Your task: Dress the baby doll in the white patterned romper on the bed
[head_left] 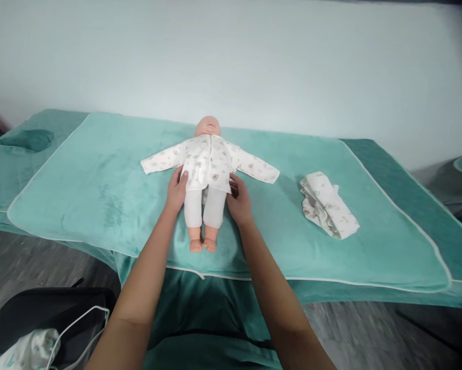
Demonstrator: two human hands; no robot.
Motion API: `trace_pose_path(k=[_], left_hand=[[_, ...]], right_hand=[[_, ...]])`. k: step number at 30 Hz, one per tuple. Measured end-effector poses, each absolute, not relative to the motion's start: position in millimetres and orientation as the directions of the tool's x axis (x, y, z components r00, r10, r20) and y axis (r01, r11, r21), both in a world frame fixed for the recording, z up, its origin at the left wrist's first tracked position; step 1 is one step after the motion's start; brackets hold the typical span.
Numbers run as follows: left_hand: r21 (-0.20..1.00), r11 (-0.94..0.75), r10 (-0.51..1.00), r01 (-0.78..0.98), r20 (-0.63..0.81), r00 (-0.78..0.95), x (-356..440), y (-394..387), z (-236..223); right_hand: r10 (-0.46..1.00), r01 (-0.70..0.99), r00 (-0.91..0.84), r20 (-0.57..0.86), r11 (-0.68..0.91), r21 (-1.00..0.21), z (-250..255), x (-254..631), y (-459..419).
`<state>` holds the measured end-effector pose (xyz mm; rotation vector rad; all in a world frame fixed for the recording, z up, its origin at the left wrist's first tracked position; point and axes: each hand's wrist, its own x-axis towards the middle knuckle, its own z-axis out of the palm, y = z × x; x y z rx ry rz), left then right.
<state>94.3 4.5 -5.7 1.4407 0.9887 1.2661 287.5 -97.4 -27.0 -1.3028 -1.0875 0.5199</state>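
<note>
A doll (208, 169) is held at both sides by the left hand (177, 191) and right hand (239, 199); folded cloth (329, 205) is laid apart.

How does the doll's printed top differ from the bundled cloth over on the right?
The printed top is on the doll, while the bundled cloth lies alone on the green blanket. The printed top is spread out, both sleeves stretched sideways; the bundled cloth is folded and rumpled. Both are white with small printed motifs.
</note>
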Motion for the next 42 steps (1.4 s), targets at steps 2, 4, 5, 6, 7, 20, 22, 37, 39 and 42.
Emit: trace_pose_path(k=[2, 4, 5, 6, 7, 20, 22, 37, 39, 42], left_hand=[[0.966, -0.254, 0.964, 0.058, 0.248, 0.094, 91.1, -1.4, -7.0], [0.954, -0.286, 0.957, 0.092, 0.281, 0.065, 87.3, -7.9, -8.5], [0.95, -0.299, 0.954, 0.089, 0.295, 0.056, 85.1, -11.4, -9.5], [0.949, -0.306, 0.952, 0.078, 0.302, 0.054, 82.8, -14.8, -10.7], [0.949, -0.309, 0.95, 0.064, 0.305, 0.059, 80.3, -18.3, -12.1], [0.903, -0.37, 0.928, 0.217, 0.346, 0.139, 64.4, -32.5, -24.7], [0.879, -0.391, 0.921, 0.273, 0.374, 0.111, 65.4, -35.4, -22.7], [0.72, -0.561, 0.802, 0.408, 0.594, 0.055, 65.3, -52.7, -15.2], [0.708, -0.583, 0.787, 0.399, 0.613, 0.062, 64.6, -52.8, -15.2], [0.715, -0.576, 0.791, 0.397, 0.61, 0.049, 64.6, -51.9, -15.5]], right_hand=[[0.783, 0.322, 0.51, 0.355, 0.21, -0.923, -26.2, 286.4, -98.2], [0.734, 0.42, 0.531, 0.423, 0.205, -0.884, -23.5, 286.4, -101.7], [0.707, 0.465, 0.537, 0.46, 0.207, -0.861, -21.8, 286.6, -104.1], [0.679, 0.499, 0.544, 0.493, 0.21, -0.841, -20.0, 286.7, -106.7], [0.65, 0.518, 0.555, 0.519, 0.217, -0.827, -18.3, 286.7, -109.2], [0.687, 0.604, 0.475, 0.549, 0.199, -0.772, -17.4, 284.0, -109.7], [0.697, 0.617, 0.457, 0.552, 0.199, -0.762, -17.7, 284.4, -109.0], [0.666, 0.713, 0.355, 0.656, 0.261, -0.651, -16.9, 278.6, -117.3], [0.662, 0.715, 0.335, 0.671, 0.285, -0.638, -15.4, 277.1, -118.6], [0.648, 0.713, 0.317, 0.693, 0.318, -0.625, -16.3, 277.0, -118.7]])
